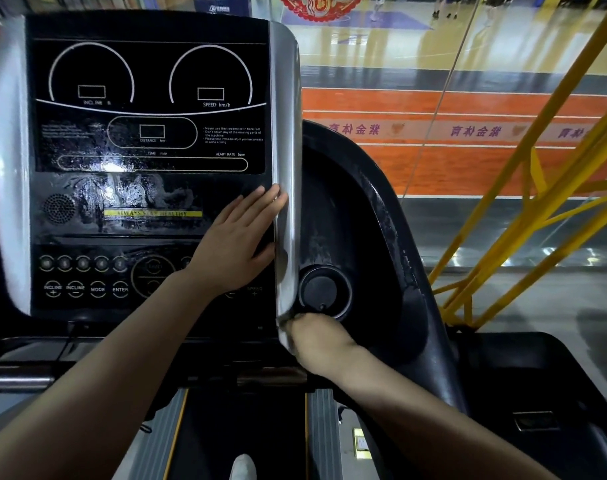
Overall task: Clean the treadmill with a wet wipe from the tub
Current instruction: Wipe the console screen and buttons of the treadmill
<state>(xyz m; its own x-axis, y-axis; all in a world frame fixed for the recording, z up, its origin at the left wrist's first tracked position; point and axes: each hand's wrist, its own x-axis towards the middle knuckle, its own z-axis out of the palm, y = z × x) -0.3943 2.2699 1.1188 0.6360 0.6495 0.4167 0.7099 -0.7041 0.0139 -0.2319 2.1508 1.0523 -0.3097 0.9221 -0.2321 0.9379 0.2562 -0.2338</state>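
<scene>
The treadmill console (149,109) is a black display panel with silver side strips, streaked with wet smears in its lower middle. My left hand (239,244) lies flat on the panel's lower right, fingers straight and reaching the right silver strip (286,133). My right hand (317,341) is blurred at the bottom end of that strip, fingers curled around a crumpled wet wipe (284,325) that is mostly hidden. A round black tub lid (324,292) sits in the cup holder just above my right hand.
A black curved side tray (371,216) wraps the console's right side. The treadmill belt (239,427) and grey side rails lie below, with a shoe tip showing. Yellow bars (523,188) stand at the right. A glass wall looks onto a sports court.
</scene>
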